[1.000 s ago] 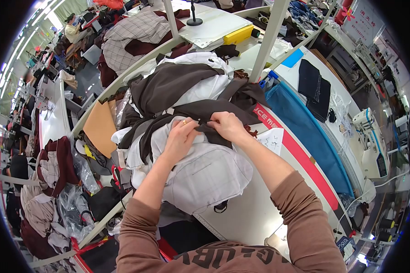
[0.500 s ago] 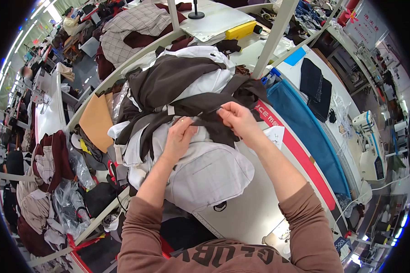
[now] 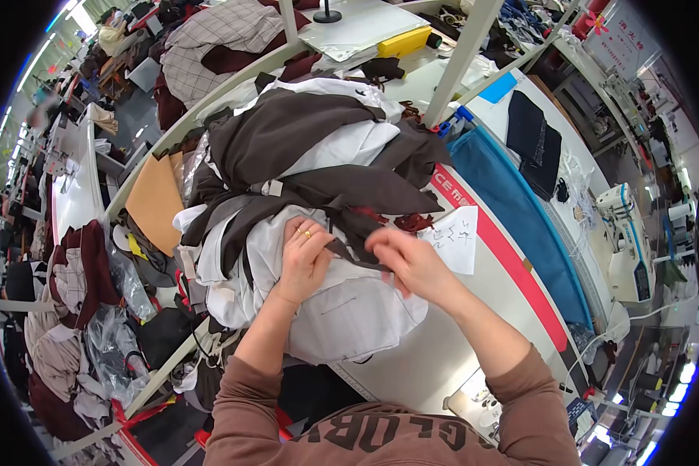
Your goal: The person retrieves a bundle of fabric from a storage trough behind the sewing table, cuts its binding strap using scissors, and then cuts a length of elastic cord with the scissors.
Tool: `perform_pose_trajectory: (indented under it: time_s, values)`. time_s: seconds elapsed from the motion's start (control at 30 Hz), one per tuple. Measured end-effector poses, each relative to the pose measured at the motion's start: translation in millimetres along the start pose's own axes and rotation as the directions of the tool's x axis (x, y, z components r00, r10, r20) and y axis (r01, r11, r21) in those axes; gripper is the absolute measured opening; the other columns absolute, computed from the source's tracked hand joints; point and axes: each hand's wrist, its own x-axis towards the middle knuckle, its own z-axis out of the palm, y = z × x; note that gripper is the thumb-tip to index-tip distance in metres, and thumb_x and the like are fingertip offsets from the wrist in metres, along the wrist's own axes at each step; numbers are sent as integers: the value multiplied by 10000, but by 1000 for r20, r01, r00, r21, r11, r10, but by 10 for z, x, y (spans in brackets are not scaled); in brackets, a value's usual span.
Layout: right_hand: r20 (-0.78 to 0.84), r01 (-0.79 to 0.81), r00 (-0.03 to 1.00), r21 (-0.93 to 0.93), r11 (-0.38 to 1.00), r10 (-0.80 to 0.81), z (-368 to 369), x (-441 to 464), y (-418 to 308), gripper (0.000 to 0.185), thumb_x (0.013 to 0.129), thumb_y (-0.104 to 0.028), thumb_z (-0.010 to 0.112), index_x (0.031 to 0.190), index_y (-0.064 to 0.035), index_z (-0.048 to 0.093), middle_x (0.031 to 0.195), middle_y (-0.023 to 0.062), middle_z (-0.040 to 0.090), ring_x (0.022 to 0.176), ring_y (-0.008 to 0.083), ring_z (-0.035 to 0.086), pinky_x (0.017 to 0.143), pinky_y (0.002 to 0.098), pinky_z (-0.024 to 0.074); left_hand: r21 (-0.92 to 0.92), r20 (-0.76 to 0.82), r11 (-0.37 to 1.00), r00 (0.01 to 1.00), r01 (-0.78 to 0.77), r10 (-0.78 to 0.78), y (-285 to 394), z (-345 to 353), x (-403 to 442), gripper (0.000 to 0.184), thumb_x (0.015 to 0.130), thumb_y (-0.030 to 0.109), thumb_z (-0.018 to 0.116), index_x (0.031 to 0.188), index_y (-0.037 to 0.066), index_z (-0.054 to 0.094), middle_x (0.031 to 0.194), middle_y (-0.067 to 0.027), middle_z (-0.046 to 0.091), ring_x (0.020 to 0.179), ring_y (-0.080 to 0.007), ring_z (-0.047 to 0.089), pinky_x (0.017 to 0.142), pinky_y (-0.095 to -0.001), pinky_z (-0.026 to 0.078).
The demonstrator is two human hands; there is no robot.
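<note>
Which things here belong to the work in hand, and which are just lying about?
Apparently in use:
left hand
right hand, blurred
dark brown cloth between them
pale grey, faintly checked cloth below

Apparently just lying about:
folded black fabric
yellow box-like item
white sewing machine

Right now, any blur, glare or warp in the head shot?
Head view: the right hand smears at the fingertips, likely motion blur; left hand looks crisper. Head view: strong fisheye, dark corners, blue fabric bowing along its edge. Head view: bright spots flare by the lower right rim.
</note>
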Motion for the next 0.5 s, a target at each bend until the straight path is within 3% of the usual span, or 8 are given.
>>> perform_pose_trajectory:
  time_s: [0.13,0.2,0.23,0.27,0.3,0.33,0.43,0.5]
  values:
    - [-119,-74,991,-164,984,55,78,514,98,238,892,-278,516,943,-55,583,634,54,561,584,101,594,477,262,452,56,32,997,998,-59,58,15,71,-52,139,631,-7,543,769,12,537,747,-117,513,728,-298,507,772,-368,393]
    - [-7,87,993,-647,758,-120,151,708,155,256,878,-288,536,917,-38,577,705,38,571,632,83,571,483,242,446,83,-49,996,998,-38,42,-3,72,-49,195,622,-10,583,808,32,545,750,-102,506,726,-292,498,765,-367,389]
    - [-5,91,992,-645,759,-123,131,721,200,256,878,-288,536,917,-38,577,705,38,571,632,83,571,483,242,446,88,-48,995,998,-38,42,-26,86,-60,195,622,-10,583,808,32,545,750,-102,506,726,-292,498,765,-367,389]
    - [36,56,998,-113,992,-53,71,692,171,218,870,-273,560,930,-64,579,757,25,571,634,72,540,487,250,439,98,-94,995,995,25,-15,-61,121,-80,237,620,-12,612,840,39,540,759,-95,508,733,-294,498,758,-366,392]
    - [114,-41,993,447,894,-12,-1,653,123,185,862,-257,583,943,-91,581,810,12,571,636,62,509,492,257,433,104,-146,990,986,90,-74,-107,156,-109,282,618,-14,641,872,46,534,768,-87,509,739,-295,497,751,-366,395]
    - [89,-82,995,631,771,33,-49,533,92,187,857,-258,592,954,-99,589,839,0,579,648,61,495,497,261,436,107,-128,989,987,106,-92,-175,169,-156,407,639,-26,690,1002,57,524,779,-58,509,717,-242,497,722,-328,414]
    - [-142,9,977,779,627,161,-258,-115,-222,220,866,-249,563,1022,-93,561,667,14,524,543,77,414,444,218,357,-118,-218,929,903,351,-369,-245,274,-168,536,659,-2,725,1137,68,493,771,-42,508,684,-170,489,693,-293,424]
    - [-135,278,951,767,578,-278,-666,-491,-301,210,862,-258,555,992,-93,541,575,-14,407,510,79,352,428,208,325,-148,-247,920,887,364,-391,-272,274,-150,615,685,0,725,1232,73,452,759,-27,502,652,-133,465,627,-252,427]
